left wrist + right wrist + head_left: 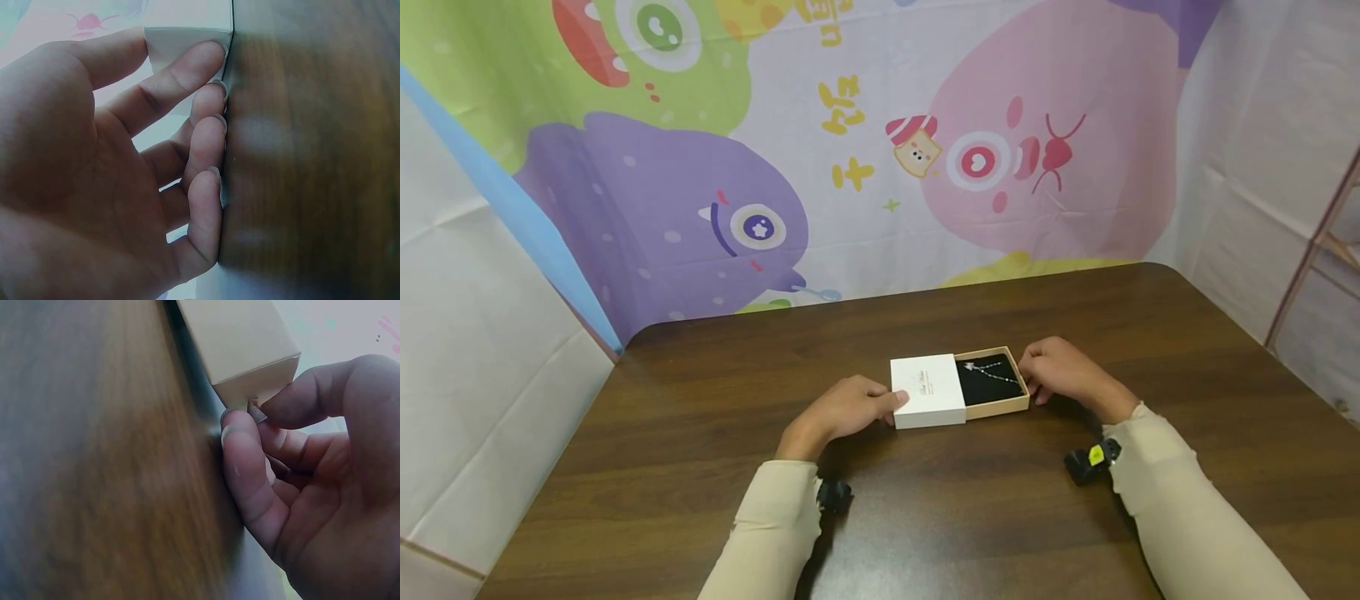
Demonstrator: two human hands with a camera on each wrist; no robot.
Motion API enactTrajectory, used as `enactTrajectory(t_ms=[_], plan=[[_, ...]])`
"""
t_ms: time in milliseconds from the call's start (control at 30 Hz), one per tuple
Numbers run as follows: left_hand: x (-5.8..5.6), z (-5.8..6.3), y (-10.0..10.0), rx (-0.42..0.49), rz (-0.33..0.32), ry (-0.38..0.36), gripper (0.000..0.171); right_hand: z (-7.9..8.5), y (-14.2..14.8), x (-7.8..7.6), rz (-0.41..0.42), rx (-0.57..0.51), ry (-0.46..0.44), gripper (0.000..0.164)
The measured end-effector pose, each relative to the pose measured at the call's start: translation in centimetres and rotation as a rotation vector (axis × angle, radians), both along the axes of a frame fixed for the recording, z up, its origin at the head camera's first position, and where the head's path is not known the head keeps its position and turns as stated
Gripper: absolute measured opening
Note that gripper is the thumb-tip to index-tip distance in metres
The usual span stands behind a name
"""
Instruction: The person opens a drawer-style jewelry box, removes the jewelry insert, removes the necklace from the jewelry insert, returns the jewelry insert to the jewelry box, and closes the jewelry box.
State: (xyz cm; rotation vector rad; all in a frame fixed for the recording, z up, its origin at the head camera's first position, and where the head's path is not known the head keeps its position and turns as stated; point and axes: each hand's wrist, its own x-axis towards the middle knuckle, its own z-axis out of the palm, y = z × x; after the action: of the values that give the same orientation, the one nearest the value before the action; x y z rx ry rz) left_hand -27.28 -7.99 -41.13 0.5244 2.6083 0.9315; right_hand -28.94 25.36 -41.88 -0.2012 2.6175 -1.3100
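Head view: left hand (848, 407) grips cover (928, 398), right hand (1070, 372) pinches drawer (1000, 407) containing, apparently, jewellery (973, 367).

Brown wooden table (625, 475), cartoon-monster backdrop (865, 233), pale walls either side.

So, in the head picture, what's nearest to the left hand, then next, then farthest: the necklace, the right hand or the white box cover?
1. White box cover: held by the left hand.
2. Necklace: in the tray, right of the cover.
3. Right hand: at the tray's right end.
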Motion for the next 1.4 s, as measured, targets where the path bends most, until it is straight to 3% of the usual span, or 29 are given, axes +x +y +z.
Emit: enactTrajectory(t_ms=[1400], plan=[[0.00,0.01,-0.10,0.003,0.005,-0.004,0.044,-0.48,0.15,-0.34,-0.051,-0.025,-0.022,0.021]])
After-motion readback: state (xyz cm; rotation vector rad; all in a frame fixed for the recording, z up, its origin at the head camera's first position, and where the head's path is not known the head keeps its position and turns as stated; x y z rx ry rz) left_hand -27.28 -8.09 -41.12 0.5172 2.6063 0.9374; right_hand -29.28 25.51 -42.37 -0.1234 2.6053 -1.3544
